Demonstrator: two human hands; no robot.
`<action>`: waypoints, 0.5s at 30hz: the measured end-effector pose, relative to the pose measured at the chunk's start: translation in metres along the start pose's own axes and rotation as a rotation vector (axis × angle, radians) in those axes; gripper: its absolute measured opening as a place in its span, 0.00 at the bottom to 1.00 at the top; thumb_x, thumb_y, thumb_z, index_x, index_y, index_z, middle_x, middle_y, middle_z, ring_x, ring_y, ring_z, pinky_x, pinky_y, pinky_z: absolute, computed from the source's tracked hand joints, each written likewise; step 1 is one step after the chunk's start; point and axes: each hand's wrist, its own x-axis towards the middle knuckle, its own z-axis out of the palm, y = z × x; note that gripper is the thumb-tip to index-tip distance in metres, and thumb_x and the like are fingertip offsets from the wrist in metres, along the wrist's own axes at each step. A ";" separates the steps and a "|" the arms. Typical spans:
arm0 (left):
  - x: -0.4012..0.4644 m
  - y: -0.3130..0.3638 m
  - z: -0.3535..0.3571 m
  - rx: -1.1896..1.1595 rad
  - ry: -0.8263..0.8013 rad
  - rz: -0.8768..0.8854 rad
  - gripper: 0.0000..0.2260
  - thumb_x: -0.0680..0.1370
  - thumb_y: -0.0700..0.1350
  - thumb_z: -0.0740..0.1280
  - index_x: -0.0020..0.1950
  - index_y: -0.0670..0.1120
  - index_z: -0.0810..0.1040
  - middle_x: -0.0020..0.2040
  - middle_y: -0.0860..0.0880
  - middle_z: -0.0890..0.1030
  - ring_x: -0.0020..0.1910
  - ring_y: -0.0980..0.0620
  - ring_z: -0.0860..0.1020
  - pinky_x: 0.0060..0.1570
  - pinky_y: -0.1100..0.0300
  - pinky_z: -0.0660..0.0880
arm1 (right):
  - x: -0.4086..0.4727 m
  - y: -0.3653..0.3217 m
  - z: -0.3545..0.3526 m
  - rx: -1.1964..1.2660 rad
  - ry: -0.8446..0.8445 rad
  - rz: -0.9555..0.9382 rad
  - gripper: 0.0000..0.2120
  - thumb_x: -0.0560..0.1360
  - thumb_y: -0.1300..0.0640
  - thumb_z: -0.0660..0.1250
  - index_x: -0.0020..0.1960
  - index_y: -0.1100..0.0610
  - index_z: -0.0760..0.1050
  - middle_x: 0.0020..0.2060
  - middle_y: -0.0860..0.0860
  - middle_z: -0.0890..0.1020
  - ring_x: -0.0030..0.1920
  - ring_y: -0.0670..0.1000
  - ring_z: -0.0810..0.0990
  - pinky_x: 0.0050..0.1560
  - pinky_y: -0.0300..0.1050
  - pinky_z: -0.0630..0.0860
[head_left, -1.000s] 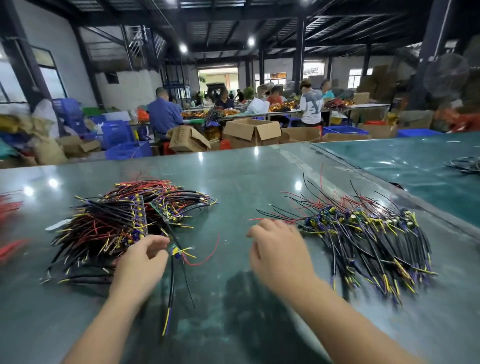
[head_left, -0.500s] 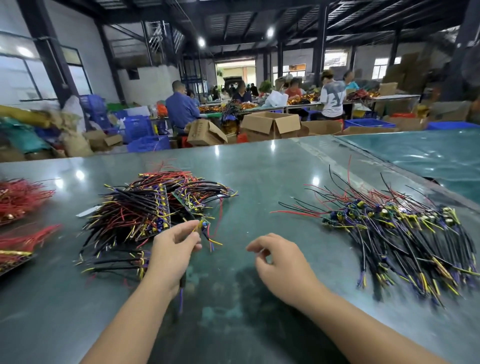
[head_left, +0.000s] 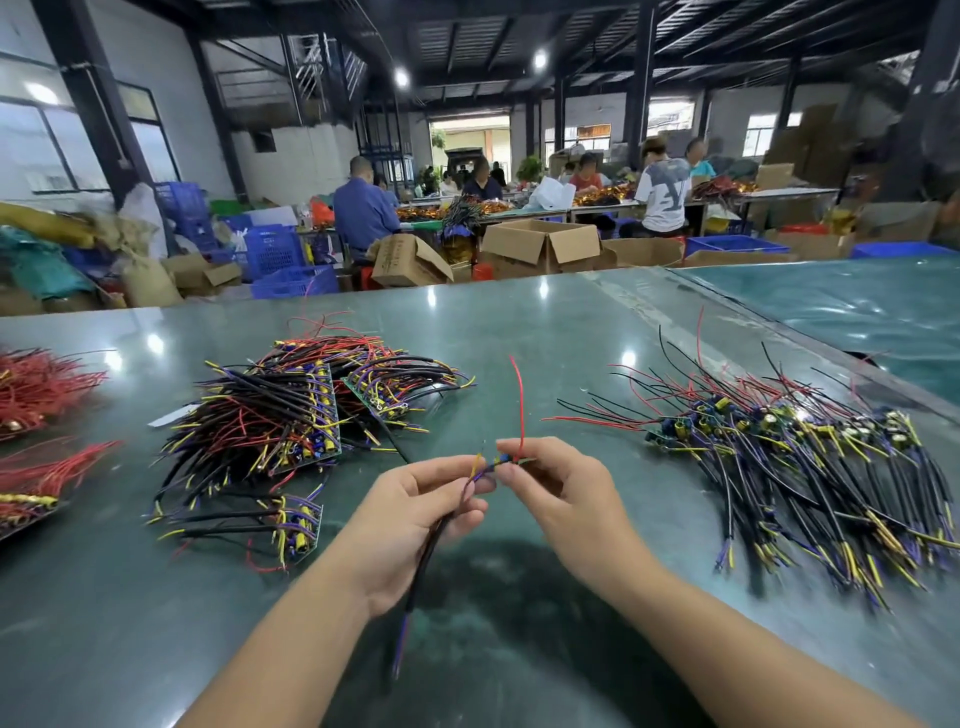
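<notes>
Indoors, wire harness (head_left: 410, 605), glossy green table (head_left: 519, 322), cardboard boxes (head_left: 540, 244), apparently steel-framed roof (head_left: 467, 36).

The small board (head_left: 521, 460) is mostly covered by the fingertips of the right hand (head_left: 563, 501), so its parts cannot be made out. The black cable (head_left: 422, 564) is partly hidden in the left hand (head_left: 415, 525), and its lower end is blurred. The red wire bundles (head_left: 36, 384) are cut off by the left edge, the loose pile (head_left: 810, 483) by the right edge, both forearms (head_left: 291, 649) by the bottom edge. What lies on the far tables (head_left: 779, 193) is too small to be told.
</notes>
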 end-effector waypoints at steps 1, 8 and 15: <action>-0.001 0.001 0.000 0.027 -0.015 0.007 0.10 0.76 0.32 0.64 0.54 0.40 0.80 0.45 0.42 0.84 0.32 0.55 0.80 0.33 0.66 0.78 | 0.000 0.000 0.000 0.057 0.007 0.028 0.11 0.75 0.61 0.68 0.50 0.44 0.78 0.43 0.42 0.83 0.45 0.45 0.82 0.51 0.41 0.76; -0.003 0.005 0.006 0.226 -0.011 -0.018 0.12 0.77 0.31 0.59 0.56 0.41 0.78 0.35 0.49 0.77 0.22 0.58 0.63 0.20 0.69 0.56 | 0.000 -0.003 0.000 0.233 -0.007 0.047 0.06 0.77 0.64 0.64 0.46 0.54 0.76 0.38 0.48 0.83 0.38 0.48 0.82 0.44 0.43 0.77; -0.005 0.002 0.006 0.322 -0.059 -0.002 0.06 0.78 0.45 0.65 0.47 0.44 0.79 0.27 0.53 0.66 0.23 0.58 0.62 0.20 0.69 0.57 | 0.000 -0.009 -0.001 0.369 -0.065 0.084 0.06 0.74 0.68 0.67 0.43 0.58 0.76 0.34 0.48 0.83 0.35 0.47 0.80 0.40 0.37 0.75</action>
